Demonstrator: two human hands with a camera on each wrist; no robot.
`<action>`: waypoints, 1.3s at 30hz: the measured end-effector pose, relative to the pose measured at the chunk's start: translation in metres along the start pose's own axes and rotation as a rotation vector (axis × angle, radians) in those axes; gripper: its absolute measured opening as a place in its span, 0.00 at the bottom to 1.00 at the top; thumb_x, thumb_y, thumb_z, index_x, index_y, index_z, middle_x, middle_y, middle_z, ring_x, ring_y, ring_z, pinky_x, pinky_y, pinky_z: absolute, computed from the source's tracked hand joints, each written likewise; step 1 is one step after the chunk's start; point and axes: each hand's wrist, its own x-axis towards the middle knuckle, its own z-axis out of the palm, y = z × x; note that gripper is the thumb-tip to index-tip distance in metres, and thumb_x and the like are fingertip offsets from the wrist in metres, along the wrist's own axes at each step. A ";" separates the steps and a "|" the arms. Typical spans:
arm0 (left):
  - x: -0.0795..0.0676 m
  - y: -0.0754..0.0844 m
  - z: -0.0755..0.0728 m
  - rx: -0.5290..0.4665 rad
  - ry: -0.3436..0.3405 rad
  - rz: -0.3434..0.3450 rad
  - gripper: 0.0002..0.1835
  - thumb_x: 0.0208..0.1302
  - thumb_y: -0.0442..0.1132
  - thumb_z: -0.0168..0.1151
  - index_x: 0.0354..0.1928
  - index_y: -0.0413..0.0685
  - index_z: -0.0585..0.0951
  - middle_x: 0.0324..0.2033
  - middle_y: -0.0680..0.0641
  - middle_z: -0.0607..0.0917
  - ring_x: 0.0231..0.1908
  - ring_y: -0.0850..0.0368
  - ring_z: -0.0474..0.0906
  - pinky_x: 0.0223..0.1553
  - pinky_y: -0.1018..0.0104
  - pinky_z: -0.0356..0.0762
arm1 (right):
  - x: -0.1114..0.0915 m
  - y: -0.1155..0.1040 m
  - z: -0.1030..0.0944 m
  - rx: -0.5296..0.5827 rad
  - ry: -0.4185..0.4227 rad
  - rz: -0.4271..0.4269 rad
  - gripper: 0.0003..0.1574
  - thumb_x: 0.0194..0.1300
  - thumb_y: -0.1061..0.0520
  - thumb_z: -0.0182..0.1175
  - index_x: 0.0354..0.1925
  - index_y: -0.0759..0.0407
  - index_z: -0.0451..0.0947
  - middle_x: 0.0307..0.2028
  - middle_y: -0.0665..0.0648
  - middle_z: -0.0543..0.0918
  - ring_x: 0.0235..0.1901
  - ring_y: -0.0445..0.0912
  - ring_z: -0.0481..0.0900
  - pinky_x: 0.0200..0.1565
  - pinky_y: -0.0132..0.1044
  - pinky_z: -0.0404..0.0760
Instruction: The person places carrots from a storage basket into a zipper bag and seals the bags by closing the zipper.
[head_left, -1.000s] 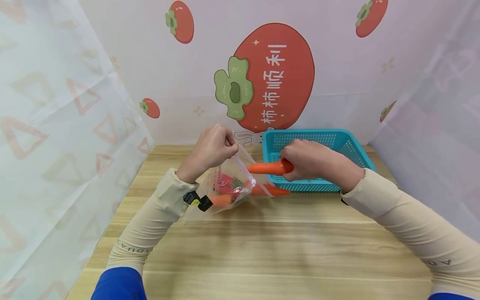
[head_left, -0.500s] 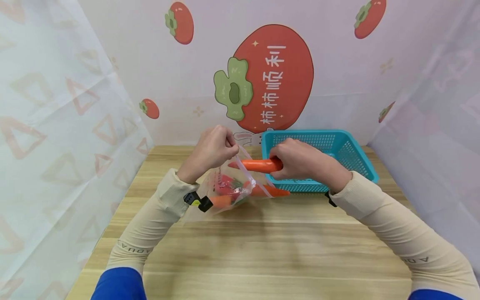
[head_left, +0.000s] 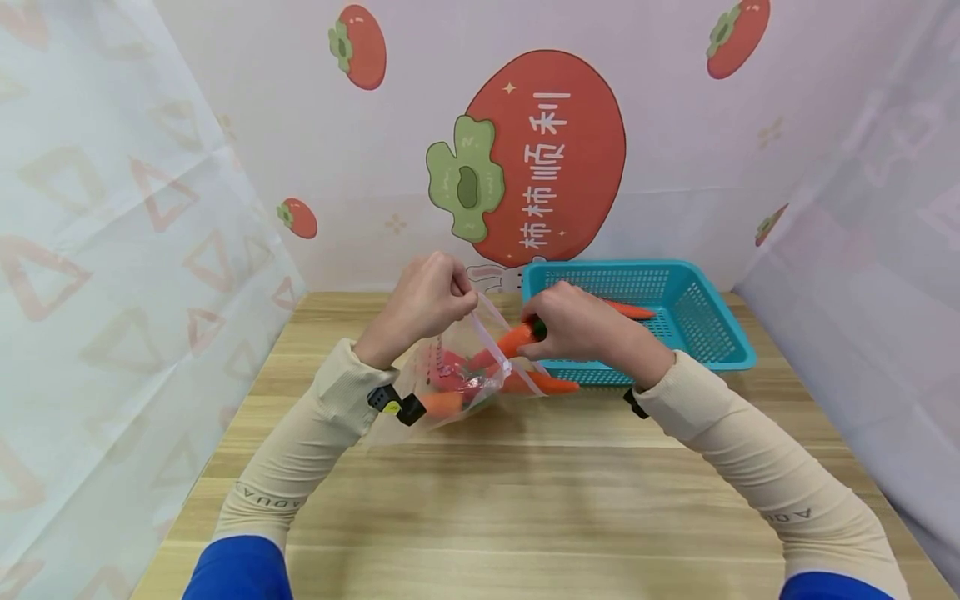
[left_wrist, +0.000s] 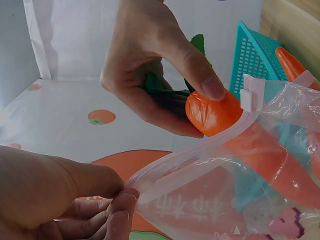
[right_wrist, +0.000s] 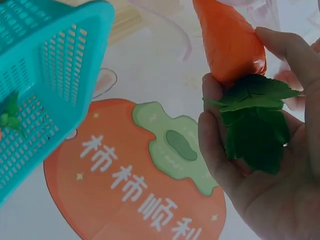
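Note:
A clear zip bag [head_left: 490, 343] lies tilted on the table, its mouth facing right. My left hand [head_left: 420, 304] pinches the upper corner of its rim between thumb and fingers. The right hand [head_left: 581, 321] holds a carrot [left_wrist: 212, 115] by its thick end, the pointed part inside the bag mouth. Green leaves [right_wrist: 255, 125] on the carrot sit against the palm in the right wrist view. Through the plastic show a red item [head_left: 452, 377] and an orange piece [head_left: 444, 405], blurred by the bag. Another carrot [head_left: 557, 384] pokes out past the mouth.
Behind the right hand stands a turquoise mesh basket [head_left: 716, 364] with a carrot [head_left: 632, 311] in it. Green leaves [right_wrist: 12, 117] show inside it in the right wrist view. The wooden table [head_left: 570, 500] meets printed cloth walls at the back and sides.
My right hand has moved left from over the basket, bringing the held carrot into the bag mouth and tilting its tip down. A carrot in the basket has come into view. The left hand stays put.

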 end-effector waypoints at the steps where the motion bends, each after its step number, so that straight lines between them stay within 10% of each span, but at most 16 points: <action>1: 0.000 0.000 0.000 0.001 0.001 0.001 0.09 0.59 0.33 0.61 0.25 0.48 0.87 0.17 0.52 0.86 0.22 0.58 0.82 0.31 0.63 0.76 | 0.001 0.000 0.002 0.011 0.001 0.000 0.19 0.59 0.47 0.78 0.38 0.59 0.88 0.23 0.50 0.81 0.23 0.43 0.75 0.28 0.34 0.77; 18: 0.000 -0.001 0.000 -0.017 0.002 0.006 0.09 0.61 0.33 0.60 0.26 0.47 0.87 0.18 0.51 0.86 0.22 0.58 0.81 0.31 0.63 0.76 | 0.007 0.003 0.017 0.172 0.155 0.014 0.21 0.60 0.44 0.78 0.43 0.58 0.91 0.28 0.50 0.88 0.26 0.44 0.77 0.29 0.37 0.77; 25: -0.001 -0.002 -0.005 -0.007 0.016 -0.003 0.09 0.60 0.33 0.61 0.25 0.48 0.88 0.18 0.51 0.86 0.23 0.58 0.81 0.30 0.64 0.76 | 0.001 0.013 0.026 0.229 0.210 0.053 0.31 0.61 0.43 0.77 0.55 0.60 0.88 0.50 0.59 0.92 0.48 0.52 0.91 0.52 0.51 0.89; 39: -0.002 -0.005 -0.011 -0.020 0.022 -0.030 0.09 0.61 0.34 0.62 0.27 0.47 0.89 0.20 0.50 0.88 0.23 0.59 0.81 0.30 0.65 0.76 | -0.035 0.063 0.017 0.163 0.078 0.214 0.30 0.68 0.47 0.72 0.60 0.66 0.84 0.53 0.65 0.90 0.53 0.58 0.89 0.56 0.56 0.87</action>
